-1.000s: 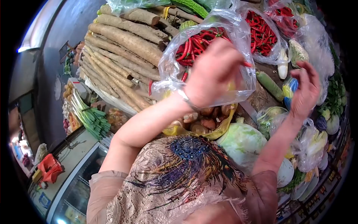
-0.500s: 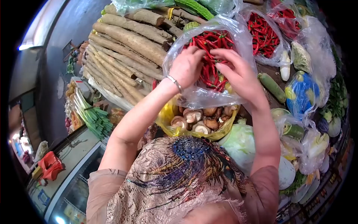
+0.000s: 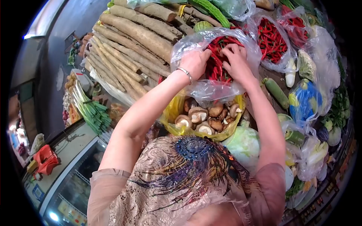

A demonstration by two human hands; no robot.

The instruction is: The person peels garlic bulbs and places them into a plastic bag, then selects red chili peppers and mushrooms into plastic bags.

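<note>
A clear plastic bag (image 3: 187, 46) lies spread open, filled with slender red chili peppers (image 3: 215, 67). At the bag's left side, my left hand (image 3: 195, 63) is closed, its fingertips bunched against the peppers; what exactly they grip is partly hidden. A metal bracelet (image 3: 185, 75) circles that wrist. My right hand (image 3: 238, 63) reaches over the right part of the same peppers, fingers bent and apart, thumb separate from them. Just below the bag, a yellow plastic bag (image 3: 171, 121) holds brown mushrooms (image 3: 198, 115).
Long brown roots (image 3: 137, 30) are stacked to the left. Another bag of red chilies (image 3: 270, 41) stands at right, near a green gourd (image 3: 276, 93) and a blue-yellow wrapped bundle (image 3: 304, 101). A pale green cabbage (image 3: 243, 145) sits below, and green onions (image 3: 90, 113) lie left.
The view has shifted slightly. My right hand has moved up and its fingers now bend down into the peppers. My left hand stays at the bag's left side, its fingertips lower among the peppers.
</note>
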